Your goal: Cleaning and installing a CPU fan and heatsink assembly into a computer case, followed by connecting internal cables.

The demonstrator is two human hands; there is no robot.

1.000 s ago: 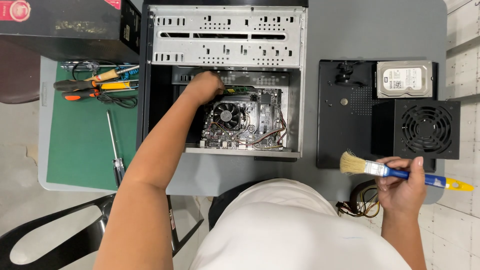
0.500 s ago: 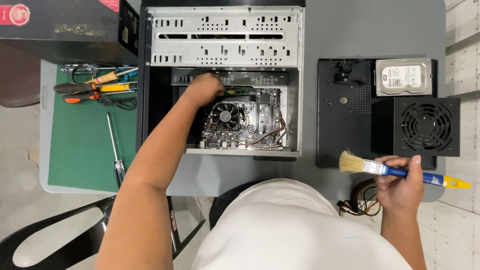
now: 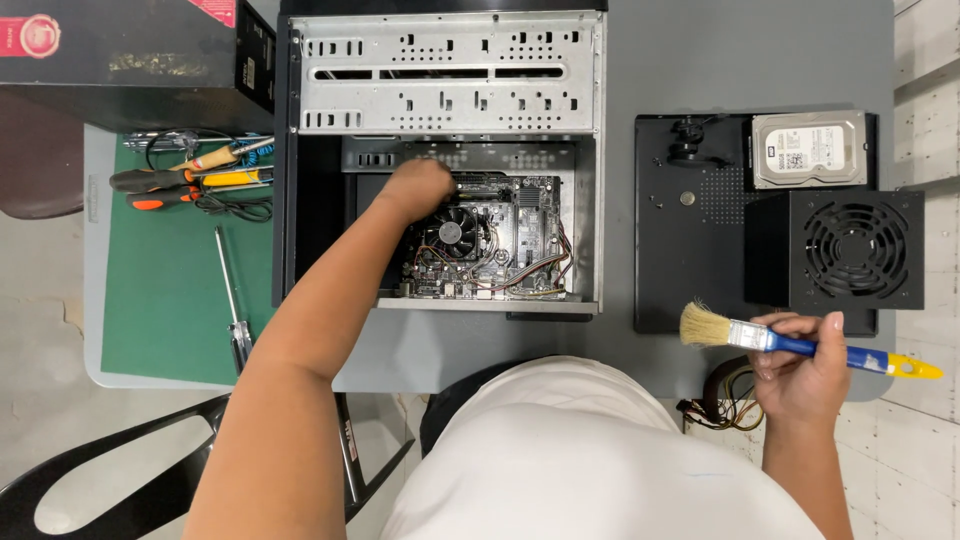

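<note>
A: Where are the hands?

B: The left hand [image 3: 415, 188] is inside the open case [image 3: 445, 150], upper middle of the frame, just left of the cooler fan [image 3: 452, 232] on the board [image 3: 500, 245]; it looks curled, but the fingers point away from the camera, so I cannot tell how far it is closed or whether it has hold of anything.

A: And the other?

B: The right hand [image 3: 800, 365] is at the lower right, off the case altogether; its fingers are wrapped round the blue handle of a brush [image 3: 790, 343], bristles pointing left toward the middle of the frame.

A: What lies around it?

B: Right of centre a black panel [image 3: 680, 250] lies flat; a hard drive [image 3: 808, 148] sits on its upper right, a power supply [image 3: 835, 248] below that. At the upper left a black box [image 3: 120, 50]; under it pliers and screwdrivers [image 3: 190, 175] on a green mat [image 3: 170, 300], one long screwdriver [image 3: 230, 290] lying apart.

A: What could go wrong from here?

B: I'd judge the left hand the risk; it works where the camera sees poorly, close to thin wires [image 3: 530, 270] and the fan; a tug or a slip could pull a connector or bend something on the board. The forearm also crosses the case's metal edge; a quick withdrawal could scrape it. The brush, held out loosely to the side, might knock the power supply if swung in carelessly.
</note>
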